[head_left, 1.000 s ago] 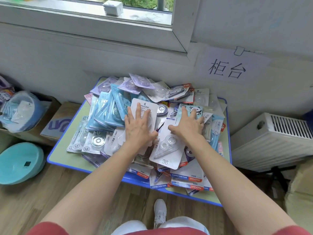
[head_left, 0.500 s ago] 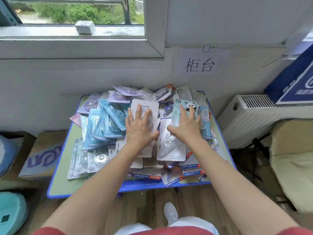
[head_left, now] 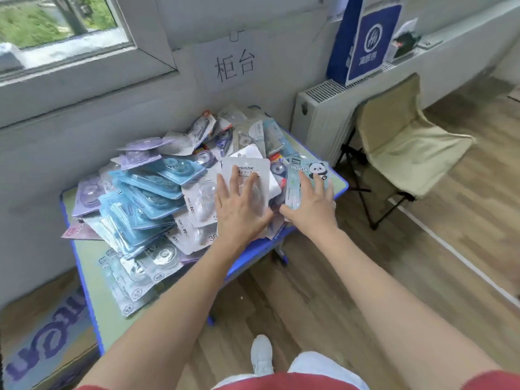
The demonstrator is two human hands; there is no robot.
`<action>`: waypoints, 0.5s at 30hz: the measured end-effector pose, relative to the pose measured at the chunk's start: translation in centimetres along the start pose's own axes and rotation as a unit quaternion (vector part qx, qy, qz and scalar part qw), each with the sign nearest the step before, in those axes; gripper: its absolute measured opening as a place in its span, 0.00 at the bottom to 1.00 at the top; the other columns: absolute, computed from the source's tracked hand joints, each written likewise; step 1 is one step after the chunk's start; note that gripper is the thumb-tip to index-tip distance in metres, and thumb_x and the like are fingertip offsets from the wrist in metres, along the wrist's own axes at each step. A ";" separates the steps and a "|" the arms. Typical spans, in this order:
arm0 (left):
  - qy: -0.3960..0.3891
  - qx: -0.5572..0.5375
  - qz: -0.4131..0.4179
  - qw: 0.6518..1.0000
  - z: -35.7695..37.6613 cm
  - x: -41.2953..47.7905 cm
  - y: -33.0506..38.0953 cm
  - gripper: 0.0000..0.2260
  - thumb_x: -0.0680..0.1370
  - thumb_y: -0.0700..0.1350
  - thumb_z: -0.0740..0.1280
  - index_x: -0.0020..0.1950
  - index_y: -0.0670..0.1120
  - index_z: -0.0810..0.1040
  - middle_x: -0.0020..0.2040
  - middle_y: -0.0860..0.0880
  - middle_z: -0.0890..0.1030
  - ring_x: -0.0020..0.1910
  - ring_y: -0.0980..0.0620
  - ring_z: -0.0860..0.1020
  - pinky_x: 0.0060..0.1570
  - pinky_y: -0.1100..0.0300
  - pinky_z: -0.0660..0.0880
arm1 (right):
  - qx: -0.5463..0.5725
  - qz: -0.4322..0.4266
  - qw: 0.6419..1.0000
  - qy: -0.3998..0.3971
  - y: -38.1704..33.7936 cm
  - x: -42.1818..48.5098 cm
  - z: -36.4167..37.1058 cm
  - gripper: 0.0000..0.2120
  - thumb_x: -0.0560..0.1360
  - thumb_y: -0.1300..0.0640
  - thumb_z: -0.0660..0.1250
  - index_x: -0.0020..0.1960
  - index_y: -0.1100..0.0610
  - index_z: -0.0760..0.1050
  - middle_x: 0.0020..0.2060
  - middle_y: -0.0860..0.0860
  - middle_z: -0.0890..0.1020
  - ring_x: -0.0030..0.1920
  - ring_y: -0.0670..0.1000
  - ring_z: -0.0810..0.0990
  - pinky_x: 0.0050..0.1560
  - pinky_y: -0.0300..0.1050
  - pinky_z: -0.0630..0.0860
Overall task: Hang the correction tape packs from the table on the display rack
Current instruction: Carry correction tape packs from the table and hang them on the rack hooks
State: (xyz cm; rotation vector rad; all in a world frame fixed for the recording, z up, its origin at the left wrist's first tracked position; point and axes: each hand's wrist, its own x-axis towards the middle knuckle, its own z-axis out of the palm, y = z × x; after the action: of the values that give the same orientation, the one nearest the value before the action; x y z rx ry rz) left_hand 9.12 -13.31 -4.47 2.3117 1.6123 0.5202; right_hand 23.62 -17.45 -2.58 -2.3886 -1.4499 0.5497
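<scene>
A heap of correction tape packs [head_left: 146, 192], blue, purple, white and clear, covers the small blue-edged table [head_left: 84, 280] under the window. My left hand [head_left: 239, 206] holds a white correction tape pack [head_left: 246, 167], fingers spread over its clear blister. My right hand [head_left: 309, 204] holds a light blue panda correction tape pack [head_left: 308, 171], fingers on top and thumb at its lower left edge. Both packs sit raised over the table's right front part. No display rack is in view.
A beige folding chair [head_left: 402, 147] stands right of the table, before a white radiator [head_left: 318, 116]. A blue sign [head_left: 365, 40] leans on the radiator top. A cardboard box [head_left: 42, 342] lies at the lower left. Wood floor spreads to the right.
The view has swung to the right. Both hands have drawn back toward the table's right front edge, and the white pack and the panda pack have come along with them.
</scene>
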 end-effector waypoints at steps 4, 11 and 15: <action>-0.025 -0.022 0.086 0.996 1.8 -2.2 3.4 0.38 0.64 0.66 0.53 0.72 0.53 0.65 0.77 0.44 0.55 0.75 0.34 0.49 0.70 0.42 0.54 | 0.028 0.061 0.996 0.053 4.1 -3.7 -0.7 0.42 0.71 0.46 0.69 0.77 0.50 0.49 0.76 0.55 0.50 0.74 0.62 0.48 0.69 0.58 0.58; -0.074 -0.047 0.221 0.971 5.3 -8.5 9.6 0.34 0.65 0.61 0.57 0.69 0.48 0.70 0.74 0.39 0.63 0.71 0.28 0.57 0.64 0.37 0.63 | 0.039 0.163 0.977 0.129 12.3 -14.0 -1.2 0.43 0.71 0.48 0.69 0.78 0.50 0.48 0.76 0.54 0.49 0.74 0.63 0.45 0.72 0.55 0.51; -0.115 -0.047 0.289 0.949 7.3 -15.1 12.4 0.34 0.66 0.61 0.57 0.69 0.49 0.69 0.74 0.38 0.64 0.70 0.27 0.59 0.63 0.37 0.64 | 0.046 0.244 0.955 0.163 16.3 -22.2 -0.6 0.42 0.70 0.48 0.69 0.77 0.51 0.50 0.76 0.55 0.51 0.74 0.63 0.47 0.73 0.55 0.52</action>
State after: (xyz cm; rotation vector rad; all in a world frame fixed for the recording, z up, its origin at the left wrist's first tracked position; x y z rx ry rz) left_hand 18.00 -31.89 -7.86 2.6378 0.7730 0.4082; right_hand 27.32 -44.56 -5.38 -2.6076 -0.6822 0.2941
